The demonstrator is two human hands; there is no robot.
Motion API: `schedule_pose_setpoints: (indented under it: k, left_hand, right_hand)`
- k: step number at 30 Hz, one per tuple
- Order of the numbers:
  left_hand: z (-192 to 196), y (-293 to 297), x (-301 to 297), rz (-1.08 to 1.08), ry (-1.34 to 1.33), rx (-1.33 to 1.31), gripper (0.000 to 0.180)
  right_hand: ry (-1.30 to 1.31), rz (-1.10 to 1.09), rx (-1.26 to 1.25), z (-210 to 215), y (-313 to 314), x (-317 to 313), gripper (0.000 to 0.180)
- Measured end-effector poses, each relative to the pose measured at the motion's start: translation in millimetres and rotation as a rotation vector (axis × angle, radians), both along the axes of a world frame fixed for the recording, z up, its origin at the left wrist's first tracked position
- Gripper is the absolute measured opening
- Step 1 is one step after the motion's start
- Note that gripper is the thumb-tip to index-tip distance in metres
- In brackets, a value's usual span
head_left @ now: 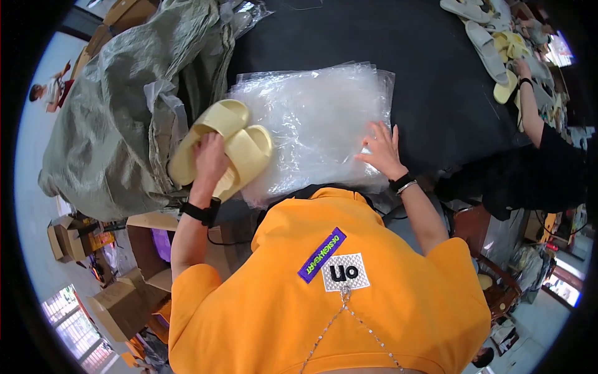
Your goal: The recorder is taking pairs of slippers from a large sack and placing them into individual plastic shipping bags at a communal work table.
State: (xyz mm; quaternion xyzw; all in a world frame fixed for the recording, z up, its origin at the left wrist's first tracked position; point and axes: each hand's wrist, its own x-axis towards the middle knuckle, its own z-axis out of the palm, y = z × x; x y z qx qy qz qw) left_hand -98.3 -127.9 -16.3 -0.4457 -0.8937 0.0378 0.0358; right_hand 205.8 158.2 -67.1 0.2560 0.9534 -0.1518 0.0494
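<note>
I'm seeing a black bench (374, 37) carrying a stack of clear bags (317, 118). My left hand (208, 159) is gripping pale yellow slippers (224, 146) at its left edge; my right hand (381, 149) is resting spread on it. A grey sack (118, 106) is crowding the left, probably plastic.

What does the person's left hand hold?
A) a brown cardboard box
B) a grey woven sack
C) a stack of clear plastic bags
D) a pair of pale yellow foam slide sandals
D: the left hand grips the pair of pale yellow foam slide sandals, while the right hand rests on the stack of clear plastic bags.
</note>
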Motion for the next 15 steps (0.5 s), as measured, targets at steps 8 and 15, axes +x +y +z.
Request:
schedule_pose_setpoints:
  k: [8, 15]
  left_hand:
    - [74.9, 54.4, 8.6, -0.112, -0.285, 0.599, 0.031]
    - [-19.0, 173.7, 82.4, -0.286, -0.355, 0.470, 0.031]
  right_hand:
    - [0.035, 0.155, 0.043, 13.7, -2.4, -21.5, 0.082]
    - [0.012, 0.140, -0.157, -20.6, -6.6, -29.6, 0.095]
